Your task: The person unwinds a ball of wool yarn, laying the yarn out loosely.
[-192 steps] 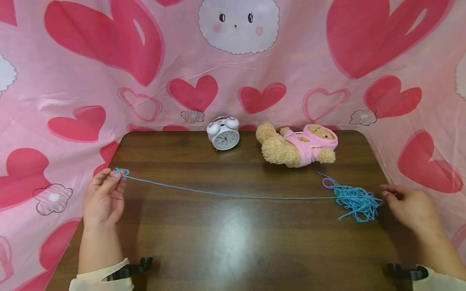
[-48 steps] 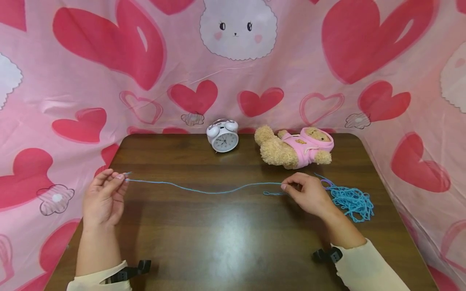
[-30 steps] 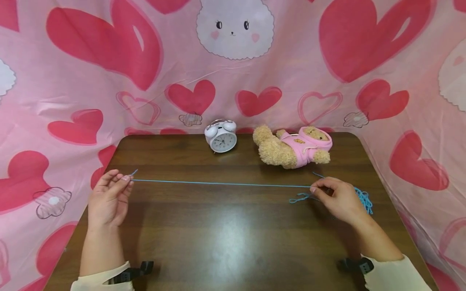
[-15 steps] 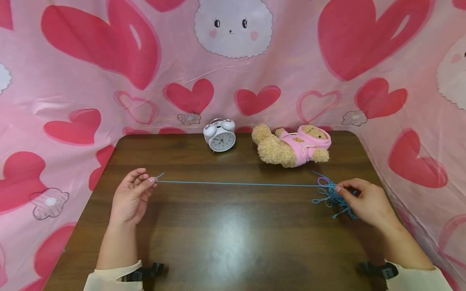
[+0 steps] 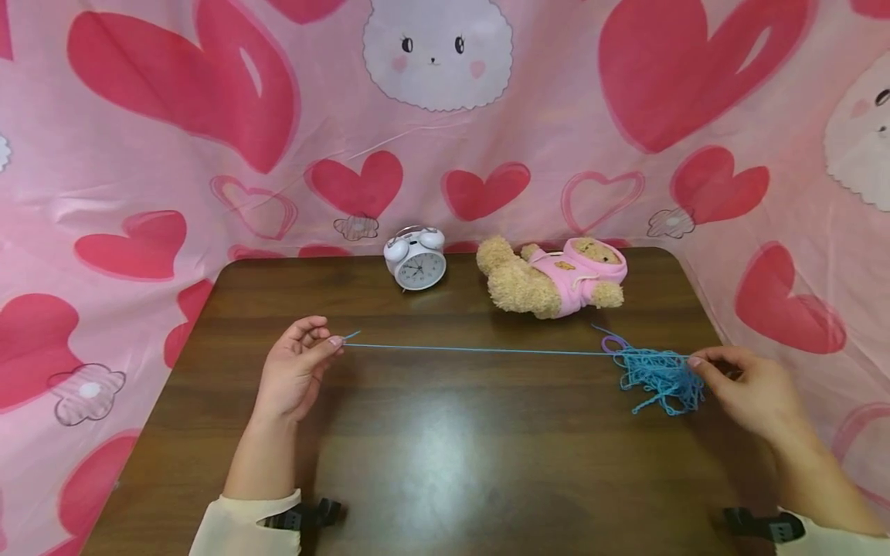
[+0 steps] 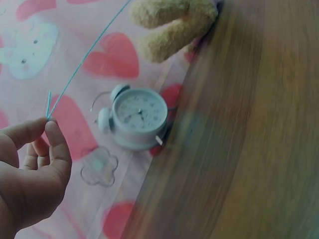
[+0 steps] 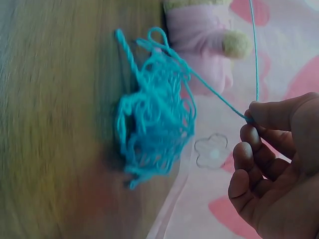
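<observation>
A strand of blue yarn (image 5: 473, 350) runs taut between my two hands above the table. My left hand (image 5: 292, 371) pinches it between thumb and forefinger, and a short tail sticks out past the fingertips. At the right, my right hand (image 5: 754, 390) pinches the other end of the stretch, as the right wrist view shows. From those fingertips the yarn slants down to a loose blue tangle of yarn (image 7: 154, 114) lying on the table. A purple ring (image 5: 613, 344) sits at the tangle's far left edge.
A white twin-bell alarm clock (image 5: 416, 261) stands at the table's back edge. Right of it a teddy bear (image 5: 556, 279) in a pink hoodie lies on its back. Behind the wooden table (image 5: 389, 455) hangs a pink heart-print cloth (image 5: 417, 131).
Both hands have shifted to the right with the yarn, which went from slack to taut. My right hand has passed over the tangle to its right side. Clock and bear stay put.
</observation>
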{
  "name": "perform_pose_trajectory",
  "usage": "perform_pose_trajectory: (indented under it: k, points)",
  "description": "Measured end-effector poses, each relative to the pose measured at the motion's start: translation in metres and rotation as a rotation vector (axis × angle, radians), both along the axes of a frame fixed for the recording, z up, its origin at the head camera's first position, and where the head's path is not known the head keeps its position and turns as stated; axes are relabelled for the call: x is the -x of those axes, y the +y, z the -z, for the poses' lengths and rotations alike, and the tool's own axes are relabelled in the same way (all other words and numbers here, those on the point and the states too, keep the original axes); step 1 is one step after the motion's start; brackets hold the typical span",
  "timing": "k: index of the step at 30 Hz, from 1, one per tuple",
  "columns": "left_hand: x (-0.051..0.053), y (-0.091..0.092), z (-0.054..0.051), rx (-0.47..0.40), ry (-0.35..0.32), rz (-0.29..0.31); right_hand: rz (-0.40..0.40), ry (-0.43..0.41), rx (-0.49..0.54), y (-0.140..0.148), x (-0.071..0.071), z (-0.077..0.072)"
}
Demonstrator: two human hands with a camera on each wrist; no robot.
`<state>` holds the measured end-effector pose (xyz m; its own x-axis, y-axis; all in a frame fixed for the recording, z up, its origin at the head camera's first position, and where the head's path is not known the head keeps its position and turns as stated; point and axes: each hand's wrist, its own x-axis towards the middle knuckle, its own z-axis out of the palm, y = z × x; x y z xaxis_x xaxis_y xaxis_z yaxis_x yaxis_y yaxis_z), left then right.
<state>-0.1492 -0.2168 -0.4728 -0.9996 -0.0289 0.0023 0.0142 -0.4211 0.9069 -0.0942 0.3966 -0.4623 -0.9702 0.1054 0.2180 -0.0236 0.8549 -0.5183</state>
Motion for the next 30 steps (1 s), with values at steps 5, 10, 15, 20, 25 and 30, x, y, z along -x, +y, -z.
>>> perform_pose_trajectory:
  k: [5, 10, 15, 20, 25, 30]
  points:
    - [0.005, 0.020, -0.002, 0.046, -0.019, 0.012, 0.044, -0.024, -0.035, 0.016, -0.003, 0.001]
    - [0.008, 0.041, -0.001, 0.067, -0.050, 0.047, 0.084, -0.041, -0.054, 0.029, -0.005, 0.003]
    - [0.011, 0.059, 0.000, 0.081, -0.071, 0.089, 0.124, -0.049, -0.101, 0.039, -0.006, 0.004]
    - [0.014, 0.073, 0.003, 0.078, -0.074, 0.115, 0.132, 0.010, -0.161, 0.047, -0.007, 0.004]
    - [0.016, 0.091, 0.005, 0.075, -0.085, 0.140, 0.144, 0.046, -0.202, 0.054, -0.008, 0.004]
    - [0.020, 0.111, 0.008, 0.069, -0.086, 0.182, 0.191, 0.070, -0.255, 0.054, -0.010, 0.002]
